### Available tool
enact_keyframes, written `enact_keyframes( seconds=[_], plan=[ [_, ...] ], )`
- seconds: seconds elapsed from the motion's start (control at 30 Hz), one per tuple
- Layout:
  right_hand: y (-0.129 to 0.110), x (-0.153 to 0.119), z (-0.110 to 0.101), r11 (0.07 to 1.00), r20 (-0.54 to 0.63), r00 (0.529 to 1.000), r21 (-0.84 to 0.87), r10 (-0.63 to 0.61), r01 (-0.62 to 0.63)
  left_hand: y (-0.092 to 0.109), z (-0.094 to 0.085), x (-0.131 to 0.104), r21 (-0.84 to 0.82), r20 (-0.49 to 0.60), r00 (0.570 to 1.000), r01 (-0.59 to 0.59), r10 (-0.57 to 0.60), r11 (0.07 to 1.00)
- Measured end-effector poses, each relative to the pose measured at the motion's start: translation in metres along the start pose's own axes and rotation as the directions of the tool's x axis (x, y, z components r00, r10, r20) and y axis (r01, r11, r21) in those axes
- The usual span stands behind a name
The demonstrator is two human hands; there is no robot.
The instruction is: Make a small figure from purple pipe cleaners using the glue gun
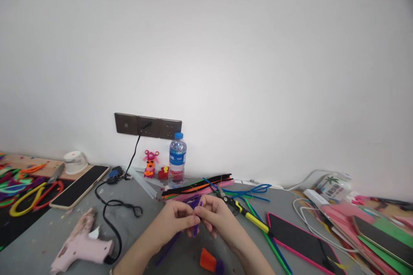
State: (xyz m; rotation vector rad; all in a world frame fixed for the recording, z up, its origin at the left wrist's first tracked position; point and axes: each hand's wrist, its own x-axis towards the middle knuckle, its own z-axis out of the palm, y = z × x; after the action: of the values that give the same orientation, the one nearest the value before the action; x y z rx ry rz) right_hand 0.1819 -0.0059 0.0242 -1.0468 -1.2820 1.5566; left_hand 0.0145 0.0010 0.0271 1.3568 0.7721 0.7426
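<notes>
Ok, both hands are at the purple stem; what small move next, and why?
Perhaps hold with the left hand and gently twist with the right hand: they meet at the purple stem, whose short length shows below their grip.

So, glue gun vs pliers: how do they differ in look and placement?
Colour: the glue gun is pale pink with brownish stains; the pliers are black and yellow.
Cord: a black cord runs from the glue gun's grip; none shows on the pliers.
Place: the glue gun lies left of the left hand, the pliers beyond the right hand.
Shared: neither is held; both hands pinch a purple pipe cleaner.
</notes>
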Motion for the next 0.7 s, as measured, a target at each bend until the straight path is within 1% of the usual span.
enact_keyframes(
  seconds=[0.17,0.27,0.43,0.5,0.57,0.63,0.7],
  plan=[
    [-0.0066,-0.0015,0.0013,0.995,-0.026,0.995,0.019,-0.093,0.093,0.0034,0.0022,-0.0020,-0.150,0.004,0.998,0.061,-0.061,0.987],
    [-0.0098,-0.0027,0.0025,0.989,-0.035,0.989,-0.004,-0.147,0.147,0.0057,0.0030,-0.0031,-0.233,0.016,0.997,0.083,-0.082,0.969],
    [-0.0076,-0.0017,0.0013,0.987,-0.067,0.985,0.009,-0.160,0.161,0.0062,0.0026,-0.0034,-0.265,0.009,0.994,0.104,-0.105,0.959],
    [-0.0051,-0.0008,0.0006,0.981,-0.080,0.978,0.007,-0.192,0.193,0.0047,0.0023,-0.0032,-0.278,-0.007,0.995,0.094,-0.099,0.956],
    [-0.0037,-0.0007,0.0007,0.961,-0.105,0.956,-0.054,-0.274,0.270,0.0031,0.0024,-0.0031,-0.290,-0.026,0.996,0.077,-0.088,0.954],
    [-0.0043,-0.0018,0.0017,0.919,-0.115,0.920,-0.174,-0.375,0.353,0.0022,0.0031,-0.0027,-0.300,-0.043,0.996,0.058,-0.074,0.952],
    [-0.0067,-0.0039,0.0032,0.860,-0.094,0.886,-0.306,-0.455,0.409,0.0019,0.0041,-0.0021,-0.311,-0.064,0.996,0.042,-0.065,0.949]
  ],
)
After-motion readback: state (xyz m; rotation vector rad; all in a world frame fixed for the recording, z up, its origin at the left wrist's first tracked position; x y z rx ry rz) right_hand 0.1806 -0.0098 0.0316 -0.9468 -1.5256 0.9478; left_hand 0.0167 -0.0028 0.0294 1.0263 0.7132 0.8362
